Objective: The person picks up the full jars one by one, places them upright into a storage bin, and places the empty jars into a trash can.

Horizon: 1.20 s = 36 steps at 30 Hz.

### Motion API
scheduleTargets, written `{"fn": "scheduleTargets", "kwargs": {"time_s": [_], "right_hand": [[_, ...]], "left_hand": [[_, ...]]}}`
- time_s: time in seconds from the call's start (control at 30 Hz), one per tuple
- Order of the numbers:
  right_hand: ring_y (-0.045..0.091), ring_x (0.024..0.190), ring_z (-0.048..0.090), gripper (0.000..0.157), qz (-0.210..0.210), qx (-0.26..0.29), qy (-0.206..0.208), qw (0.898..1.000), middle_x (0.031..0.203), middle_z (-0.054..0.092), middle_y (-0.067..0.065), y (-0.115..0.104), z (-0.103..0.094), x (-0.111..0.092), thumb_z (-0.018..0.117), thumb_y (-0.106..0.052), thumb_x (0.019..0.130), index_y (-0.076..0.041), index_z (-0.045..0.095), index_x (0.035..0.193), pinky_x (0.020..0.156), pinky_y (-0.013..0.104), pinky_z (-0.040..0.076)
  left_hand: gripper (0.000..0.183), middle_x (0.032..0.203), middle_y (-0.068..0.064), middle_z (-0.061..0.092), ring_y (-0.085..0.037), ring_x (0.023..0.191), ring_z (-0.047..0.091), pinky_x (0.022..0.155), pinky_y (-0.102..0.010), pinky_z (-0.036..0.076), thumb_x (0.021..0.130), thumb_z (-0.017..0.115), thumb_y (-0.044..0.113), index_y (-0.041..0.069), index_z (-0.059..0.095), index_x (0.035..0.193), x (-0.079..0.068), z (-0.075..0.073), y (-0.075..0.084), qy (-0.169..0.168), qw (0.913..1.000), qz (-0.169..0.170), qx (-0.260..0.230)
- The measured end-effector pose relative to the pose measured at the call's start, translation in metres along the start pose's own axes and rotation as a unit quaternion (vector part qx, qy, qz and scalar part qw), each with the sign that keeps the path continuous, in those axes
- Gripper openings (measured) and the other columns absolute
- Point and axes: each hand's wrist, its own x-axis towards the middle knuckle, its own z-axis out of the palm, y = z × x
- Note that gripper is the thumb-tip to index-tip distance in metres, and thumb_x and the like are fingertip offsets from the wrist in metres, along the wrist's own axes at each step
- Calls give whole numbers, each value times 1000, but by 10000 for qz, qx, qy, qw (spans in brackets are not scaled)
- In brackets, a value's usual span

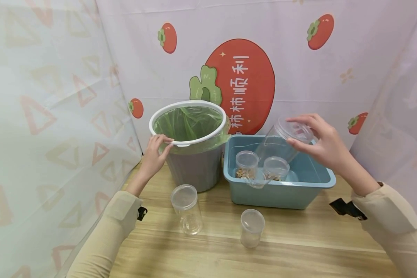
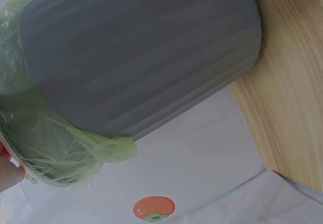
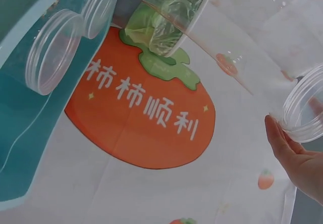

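My right hand point(image 1: 319, 137) grips a large clear plastic jar point(image 1: 272, 144) by its lidded end. Tilted down to the left, the jar hangs over the blue bin point(image 1: 281, 195), its lower end in front of two smaller lidded jars. Brown bits lie at the bottom of the left small jar point(image 1: 247, 159) and the right small jar point(image 1: 276, 166). My left hand point(image 1: 155, 154) pinches the white rim of the grey trash can point(image 1: 196, 166), which is lined with a green bag point(image 1: 191, 121). In the right wrist view, fingertips touch the clear lid point(image 3: 305, 108).
A tall clear lidded jar point(image 1: 187, 210) stands on the wooden table point(image 1: 299, 247) before the trash can. To its right is a shorter clear lidded jar point(image 1: 251, 228). Behind everything hangs a white cloth point(image 1: 132, 42) with red persimmon prints; cloth also covers both sides.
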Motion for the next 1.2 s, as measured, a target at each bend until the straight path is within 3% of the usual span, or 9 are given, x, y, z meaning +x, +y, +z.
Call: {"fn": "scheduleTargets", "kwargs": {"time_s": [0.23,0.47,0.73,0.87,1.2], "right_hand": [[5,99,40,44,479,108,116,9987,115,48,5,-6,5,24,66,-16,79,-16,54,121,82,23,38],[12,98,41,44,644,339,366,9967,116,47,7,-11,10,48,64,-20,80,-16,53,122,73,12,40],[16,101,42,44,685,493,785,9933,118,47,6,-19,19,80,63,-24,80,-16,53,122,83,32,46],[16,104,41,47,768,562,911,9913,119,46,5,-22,26,95,63,-27,80,-16,51,124,84,37,45],[13,99,42,45,397,568,1322,9888,110,50,8,-31,58,131,64,-32,78,-12,55,117,73,22,44]], "left_hand": [[13,94,-17,55,-33,99,44,90,-44,30,82,60,3,-2,59,93,-1,0,0,25,10000,-32,26],[12,93,-17,55,-33,98,44,89,-43,30,82,60,3,-2,60,93,-2,0,1,75,10000,12,-7],[11,93,-17,55,-33,98,44,89,-44,30,82,59,2,-2,59,93,-2,0,1,103,9999,78,-32],[11,93,-17,54,-34,98,44,89,-44,30,82,59,2,-2,59,93,-2,0,2,95,9999,63,-21],[11,94,-17,54,-34,99,43,90,-44,29,83,59,2,-2,59,93,-2,1,2,71,10000,6,-21]]}}
